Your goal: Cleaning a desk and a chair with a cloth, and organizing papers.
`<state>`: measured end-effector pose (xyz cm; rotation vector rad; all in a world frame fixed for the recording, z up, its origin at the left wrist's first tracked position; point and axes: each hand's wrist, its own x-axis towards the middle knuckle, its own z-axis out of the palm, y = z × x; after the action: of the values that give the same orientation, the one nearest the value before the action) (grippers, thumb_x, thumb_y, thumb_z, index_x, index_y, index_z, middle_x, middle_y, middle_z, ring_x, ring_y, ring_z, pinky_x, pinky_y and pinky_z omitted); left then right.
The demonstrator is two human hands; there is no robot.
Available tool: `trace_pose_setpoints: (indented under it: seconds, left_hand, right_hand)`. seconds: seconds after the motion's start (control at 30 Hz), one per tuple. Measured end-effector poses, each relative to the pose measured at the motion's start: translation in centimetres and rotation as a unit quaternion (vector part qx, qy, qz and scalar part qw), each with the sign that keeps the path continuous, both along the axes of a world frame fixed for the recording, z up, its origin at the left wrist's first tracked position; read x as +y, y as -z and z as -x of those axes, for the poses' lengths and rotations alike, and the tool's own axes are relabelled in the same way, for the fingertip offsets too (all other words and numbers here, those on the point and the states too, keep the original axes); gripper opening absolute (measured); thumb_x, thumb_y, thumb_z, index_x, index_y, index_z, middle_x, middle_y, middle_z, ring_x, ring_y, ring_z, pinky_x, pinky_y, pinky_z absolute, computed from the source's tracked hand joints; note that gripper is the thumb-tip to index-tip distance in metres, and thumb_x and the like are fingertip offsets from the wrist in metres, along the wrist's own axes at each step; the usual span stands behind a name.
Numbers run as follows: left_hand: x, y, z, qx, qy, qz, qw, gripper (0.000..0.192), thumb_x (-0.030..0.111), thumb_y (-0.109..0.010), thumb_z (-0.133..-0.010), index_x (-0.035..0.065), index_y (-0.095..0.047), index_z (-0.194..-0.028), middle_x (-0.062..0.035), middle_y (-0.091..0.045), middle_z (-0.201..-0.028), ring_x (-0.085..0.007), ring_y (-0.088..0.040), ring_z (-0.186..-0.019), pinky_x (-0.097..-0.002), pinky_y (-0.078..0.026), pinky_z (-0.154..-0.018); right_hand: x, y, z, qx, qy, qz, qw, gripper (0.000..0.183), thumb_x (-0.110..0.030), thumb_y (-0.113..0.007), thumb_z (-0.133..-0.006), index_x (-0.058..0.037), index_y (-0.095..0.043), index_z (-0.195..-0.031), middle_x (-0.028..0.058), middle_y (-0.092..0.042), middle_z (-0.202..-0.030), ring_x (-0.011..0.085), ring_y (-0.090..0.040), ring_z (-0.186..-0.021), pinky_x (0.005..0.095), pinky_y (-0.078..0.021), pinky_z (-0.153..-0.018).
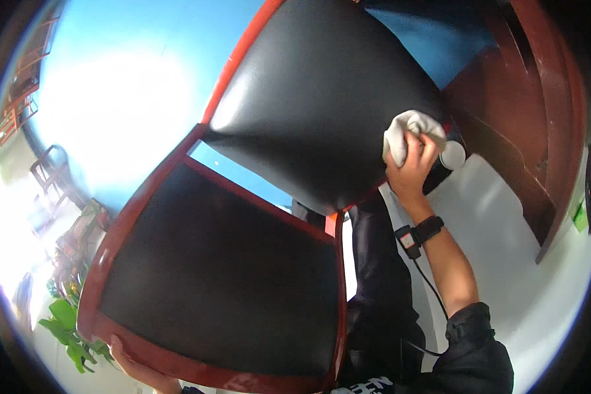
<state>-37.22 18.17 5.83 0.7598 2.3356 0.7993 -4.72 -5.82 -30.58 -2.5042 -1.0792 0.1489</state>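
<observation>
A chair with a red-brown wooden frame [128, 212] and black padding fills the middle of the view. Its smooth black seat [320, 93] lies at the top, and its black backrest panel [226, 271] is nearer to me. My right hand [411, 167] presses a bunched pale cloth [398, 135] on the seat's right edge. The thumb of my left hand [138, 367] lies over the frame's rail at the lower left; its other fingers are hidden beneath.
A dark red wooden piece of furniture [512, 128] stands at the right. A round white object [453, 155] is beside my right hand. Green leaves [66, 315] and another chair [51, 167] are at the left, by a blue surface [192, 29].
</observation>
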Motion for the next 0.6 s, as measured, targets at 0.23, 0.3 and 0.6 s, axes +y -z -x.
trace_pose_setpoints:
  seconds: [0.23,0.3,0.6]
  left_hand:
    - [-0.7,-2.2,3.5,0.007,0.168,0.014,0.986,0.053,0.044,-0.047,-0.095,0.0067,-0.044,-0.132,-0.0120,-0.047,-0.133,-0.0250,-0.045,-0.123,-0.0390,-0.036,-0.104]
    - [-1.2,-1.7,2.8,0.211,0.428,0.028,0.878,0.051,0.044,-0.045,-0.096,0.0040,-0.046,-0.129,-0.0123,-0.047,-0.132,-0.0238,-0.045,-0.121,-0.0374,-0.036,-0.103]
    - [0.5,-0.3,-1.3,-0.078,0.109,0.031,0.990,0.052,0.046,-0.045,-0.095,0.0036,-0.049,-0.125,-0.0101,-0.051,-0.127,-0.0232,-0.049,-0.116,-0.0351,-0.039,-0.098]
  right_hand:
    - [-4.7,-7.6,9.9,0.673,0.131,0.018,0.728,0.045,-0.016,-0.073,-0.074,-0.0014,-0.056,-0.113,0.0139,-0.057,-0.105,0.0301,-0.058,-0.103,0.0388,-0.0442,-0.093]
    - [-5.3,-10.0,12.2,0.724,0.045,0.072,0.684,0.045,-0.019,-0.073,-0.076,-0.0009,-0.057,-0.115,0.0130,-0.055,-0.115,0.0280,-0.054,-0.111,0.0381,-0.0410,-0.098]
    - [-1.8,-11.7,16.0,0.680,-0.015,0.003,0.733,0.063,-0.032,-0.066,-0.085,-0.0024,-0.047,-0.136,0.0162,-0.037,-0.148,0.0338,-0.035,-0.137,0.0402,-0.0293,-0.111]
